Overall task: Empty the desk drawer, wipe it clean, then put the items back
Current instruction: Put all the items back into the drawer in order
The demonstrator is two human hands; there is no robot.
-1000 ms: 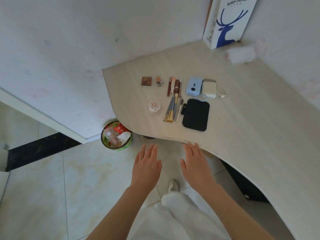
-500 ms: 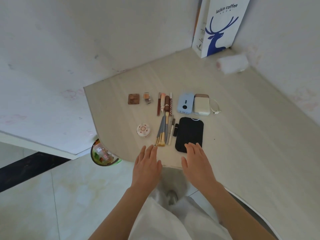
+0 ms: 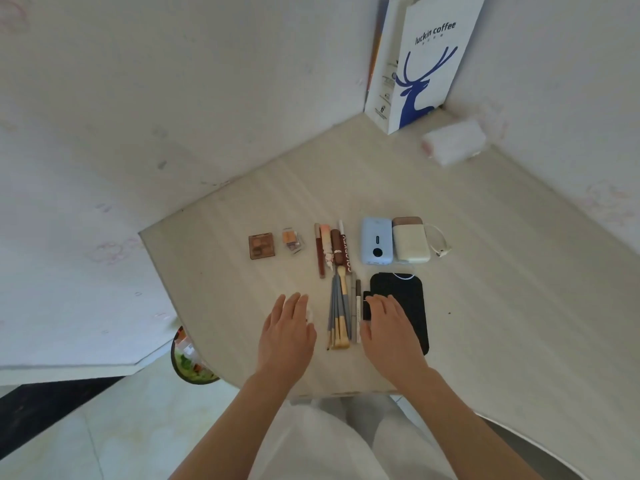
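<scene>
Small items lie in rows on the pale wooden desk [image 3: 485, 306]: a brown eyeshadow palette [image 3: 261, 246], a small clear compact [image 3: 292, 240], lip sticks and tubes [image 3: 332, 249], a bundle of makeup brushes [image 3: 339, 310], a blue power bank [image 3: 376, 241], a cream power bank [image 3: 410, 240] with a cord, and a black flat pouch [image 3: 412, 299]. My left hand [image 3: 285, 336] hovers flat, fingers straight, over a small round white thing that it mostly hides. My right hand [image 3: 389, 336] is spread over the pouch's left edge and a small black stick. No drawer is in view.
A white and blue luckin coffee paper bag [image 3: 420, 64] stands in the far corner against the walls, with a white roll [image 3: 453, 143] lying beside it. A green bin [image 3: 188, 358] with rubbish sits on the tiled floor under the desk's left edge.
Both hands have moved forward from below the desk edge to over the items. The left now covers the round white thing, the right reaches the pouch. The view has shifted closer.
</scene>
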